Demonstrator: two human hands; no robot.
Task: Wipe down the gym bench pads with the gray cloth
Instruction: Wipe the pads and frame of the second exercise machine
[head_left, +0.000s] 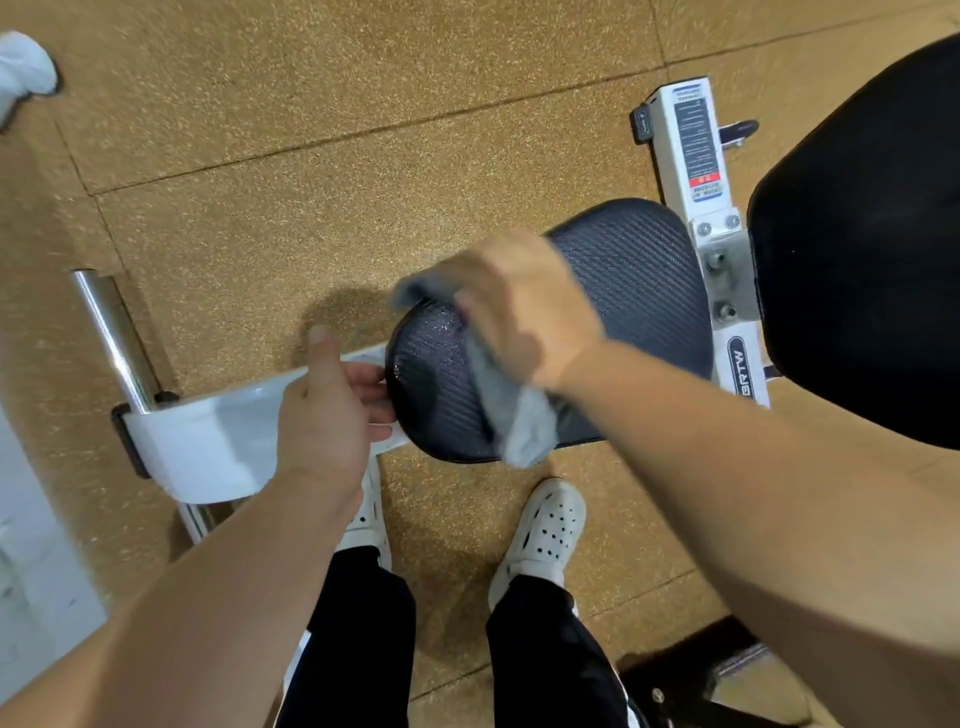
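While the right hand (524, 306) is closed around the gray cloth (511, 410), it presses that cloth down onto the seat pad (639, 291). The cloth is bunched under the palm; one end sticks out past the fingers at the far edge of the pad, and the other end trails over the near edge, toward the shoes. The cloth and the hand are blurred. The left hand (324, 415) grasps the narrow end of the seat pad where it meets the white frame (208, 441), thumb raised and fingers curled against the pad's rim. The seat pad is dark with a woven texture. Just beside its wide end, across a white bracket with bolts (724, 270), lies the larger black back pad (857, 234). A chrome bar (114, 338) joins the white frame at its left end. Two white perforated shoes (543, 530) stand on the speckled tan floor (311, 156) below the seat pad.
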